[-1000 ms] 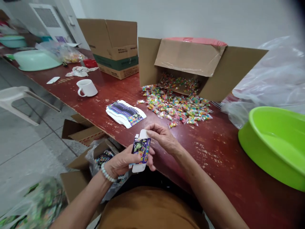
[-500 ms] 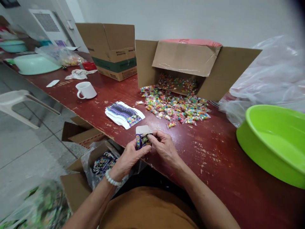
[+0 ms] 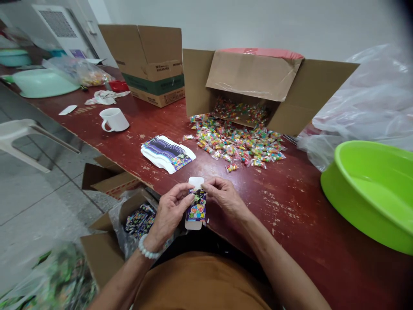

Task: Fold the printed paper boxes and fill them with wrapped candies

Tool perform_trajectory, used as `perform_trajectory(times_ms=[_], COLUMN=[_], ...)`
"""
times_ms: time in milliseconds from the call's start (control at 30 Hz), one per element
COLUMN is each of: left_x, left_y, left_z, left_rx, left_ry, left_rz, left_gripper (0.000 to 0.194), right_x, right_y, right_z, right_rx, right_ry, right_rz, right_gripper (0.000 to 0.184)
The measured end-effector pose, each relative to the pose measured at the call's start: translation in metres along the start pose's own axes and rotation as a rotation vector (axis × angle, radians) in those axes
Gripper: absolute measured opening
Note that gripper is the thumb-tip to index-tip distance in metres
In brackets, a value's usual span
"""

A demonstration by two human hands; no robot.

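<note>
A small printed candy box (image 3: 197, 204), purple with colourful pictures, is held upright over the table's front edge; its white end flaps stick out at top and bottom. My left hand (image 3: 172, 211) pinches its left side near the top. On the upper right edge, the thumb and fingers of my right hand (image 3: 226, 198) are closed. Just beyond my hands lies a fanned stack of flat printed cartons (image 3: 167, 153). Several small clear packets of coloured candy (image 3: 238, 144) are heaped behind, spilling from an open cardboard box (image 3: 251, 75) lying on its side.
A green basin (image 3: 364, 193) stands at the right, with plastic bags (image 3: 383, 94) behind it. To the left are a white mug (image 3: 114, 119) and another cardboard box (image 3: 151, 64). Below the table edge, an open carton (image 3: 106, 258) holds printed packs. A stool (image 3: 26, 133) stands left.
The candy box has turned and come lower, so its full printed front and bottom flap now show. My left hand has shifted its hold toward the top.
</note>
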State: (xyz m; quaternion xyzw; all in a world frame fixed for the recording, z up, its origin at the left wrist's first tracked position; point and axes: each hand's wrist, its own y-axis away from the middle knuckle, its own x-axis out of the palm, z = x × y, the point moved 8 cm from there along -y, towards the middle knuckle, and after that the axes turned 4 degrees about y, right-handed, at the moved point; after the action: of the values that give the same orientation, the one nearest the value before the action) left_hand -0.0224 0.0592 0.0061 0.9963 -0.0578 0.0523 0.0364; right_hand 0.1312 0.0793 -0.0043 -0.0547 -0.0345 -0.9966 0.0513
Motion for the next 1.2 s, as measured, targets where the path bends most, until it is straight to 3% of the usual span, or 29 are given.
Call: perform_trajectory(times_ms=[133,233,333,433,567,733,867,967,1067,1200], left_x=[0.001,0.003,0.006,0.02,0.029,0.031,0.028,0.023,0.02,0.023], left_y=[-0.003,-0.003,-0.001,0.005,0.009,0.002,-0.003,-0.004,-0.005,-0.005], left_z=[-0.003,-0.002,0.01,0.027,0.039,0.035,0.031,0.032,0.035,0.041], left_rx=[0.035,0.033,-0.113,-0.34,-0.492,-0.444,-0.355,-0.314,-0.31,-0.38], left_ry=[-0.124,-0.035,0.169,0.315,0.444,0.411,0.359,0.289,0.251,0.295], left_rz=[0.062,0.072,0.053,0.14,0.142,0.104,0.104,0.091,0.079,0.054], left_gripper=[0.021,0.028,0.052,0.048,0.054,0.063,0.068,0.069,0.07,0.07], right_x=[0.002,0.004,-0.001,0.004,0.018,0.018,0.019,0.02,0.026,0.025], right_y=[-0.006,-0.005,0.002,0.01,0.011,-0.003,-0.011,-0.009,0.0,0.014], right_z=[-0.002,0.009,0.025,0.035,0.027,0.002,-0.004,0.0,0.008,0.025], right_rx=[0.059,-0.087,-0.297,-0.411,-0.309,0.023,0.107,0.063,-0.022,-0.25], right_ry=[-0.068,0.103,0.317,0.445,0.435,0.167,0.026,0.016,0.002,0.24], right_rz=[0.122,0.175,0.06,0.035,0.162,0.14,0.113,0.129,0.233,0.255], right_gripper=[0.035,0.021,0.012,0.012,0.02,0.017,0.022,0.022,0.023,0.016])
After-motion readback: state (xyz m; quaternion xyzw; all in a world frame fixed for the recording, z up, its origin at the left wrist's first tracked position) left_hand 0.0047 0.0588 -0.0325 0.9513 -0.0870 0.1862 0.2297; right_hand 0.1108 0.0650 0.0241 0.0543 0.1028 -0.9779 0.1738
